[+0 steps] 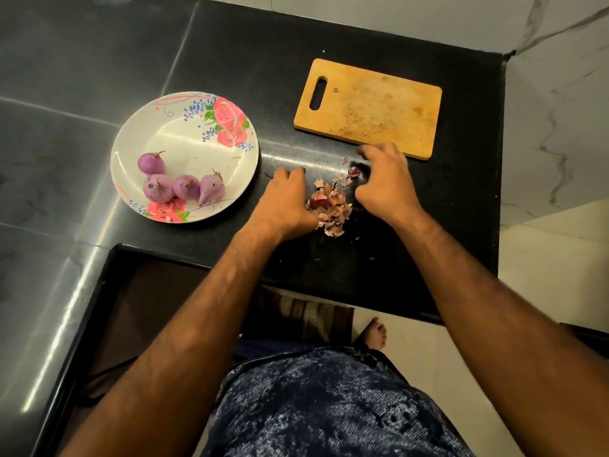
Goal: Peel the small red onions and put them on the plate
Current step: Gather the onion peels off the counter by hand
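Flanking onion skins [329, 206], 2 cupped hands [286, 201]

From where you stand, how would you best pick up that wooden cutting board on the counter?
Probably by the short end with the handle slot, coming from the left. The cutting board lies flat on the black counter, so there is little edge to pinch, but fingers can hook through the slot. That end faces open counter beside the plate, and the board is bare except for a tiny scrap.

Wooden cutting board [369, 108] flat on black counter [230, 44]; marble wall [557, 94] behind.
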